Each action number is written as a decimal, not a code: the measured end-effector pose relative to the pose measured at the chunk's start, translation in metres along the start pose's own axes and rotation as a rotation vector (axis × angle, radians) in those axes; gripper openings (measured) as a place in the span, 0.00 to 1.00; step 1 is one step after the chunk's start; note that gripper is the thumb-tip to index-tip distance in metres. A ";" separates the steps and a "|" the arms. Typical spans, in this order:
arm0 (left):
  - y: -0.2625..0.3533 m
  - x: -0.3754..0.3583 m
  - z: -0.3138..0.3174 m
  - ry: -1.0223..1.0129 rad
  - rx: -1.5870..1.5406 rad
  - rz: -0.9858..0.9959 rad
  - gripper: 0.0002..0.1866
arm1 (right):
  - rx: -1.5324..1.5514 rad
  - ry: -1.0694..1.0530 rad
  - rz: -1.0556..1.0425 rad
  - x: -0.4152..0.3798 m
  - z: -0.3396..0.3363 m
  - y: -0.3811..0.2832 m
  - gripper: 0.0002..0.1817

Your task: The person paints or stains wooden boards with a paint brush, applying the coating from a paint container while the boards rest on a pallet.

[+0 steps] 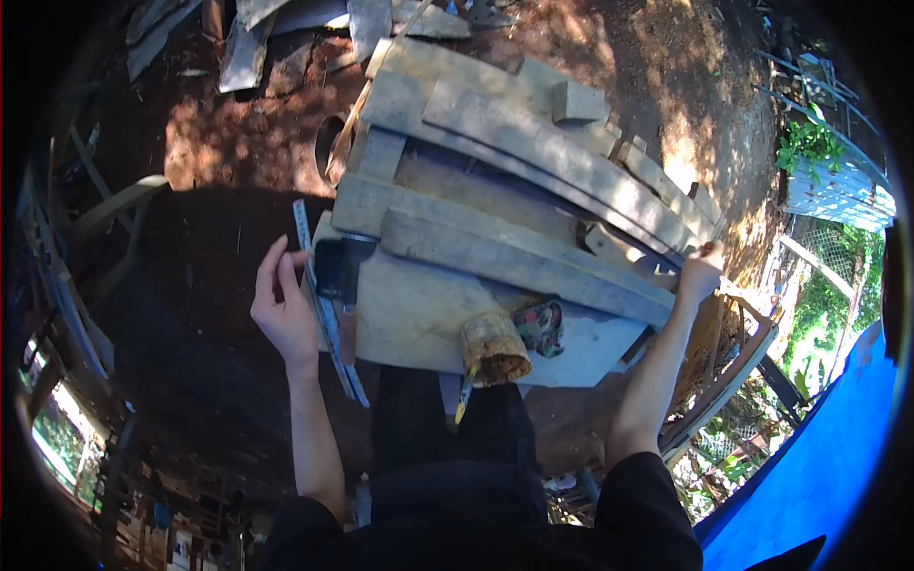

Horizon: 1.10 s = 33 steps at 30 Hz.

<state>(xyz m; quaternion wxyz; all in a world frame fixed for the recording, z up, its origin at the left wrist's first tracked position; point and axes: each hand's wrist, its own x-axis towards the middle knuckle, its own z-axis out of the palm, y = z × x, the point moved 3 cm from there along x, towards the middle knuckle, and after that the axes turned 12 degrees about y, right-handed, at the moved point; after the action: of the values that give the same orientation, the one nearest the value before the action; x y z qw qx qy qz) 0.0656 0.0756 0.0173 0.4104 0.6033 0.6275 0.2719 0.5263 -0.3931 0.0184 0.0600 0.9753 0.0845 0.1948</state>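
My left hand [284, 300] is raised at the left of the wooden bench, its fingers apart and nothing in them. Beside it lie a long speckled strip [327, 314] and a dark container [341, 266] on the bench's left edge. At the far right, my right hand [702, 270] is closed at the right end of the long boards [562, 171]; what its fingers hold, if anything, is too small to tell. A stained tin [495, 348] with a brush [465, 400] stands at the near edge, next to a patterned cloth [540, 328].
A wood block [579, 102] sits on the far boards. Scrap planks [246, 52] lie on the ground at the upper left. A curved wooden piece [119, 205] is at the left, and a blue sheet [819, 447] hangs at the lower right.
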 end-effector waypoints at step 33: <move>-0.082 -0.199 0.023 -0.295 0.101 -0.127 0.36 | 1.442 -0.216 -0.392 -0.289 -0.188 -0.141 0.13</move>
<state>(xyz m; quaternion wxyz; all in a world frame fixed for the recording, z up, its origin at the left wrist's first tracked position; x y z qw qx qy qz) 0.0279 -0.1337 -0.0260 0.4837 0.6157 0.6101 0.1217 0.1704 -0.2938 0.0623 -0.5515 0.7538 0.3567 -0.0196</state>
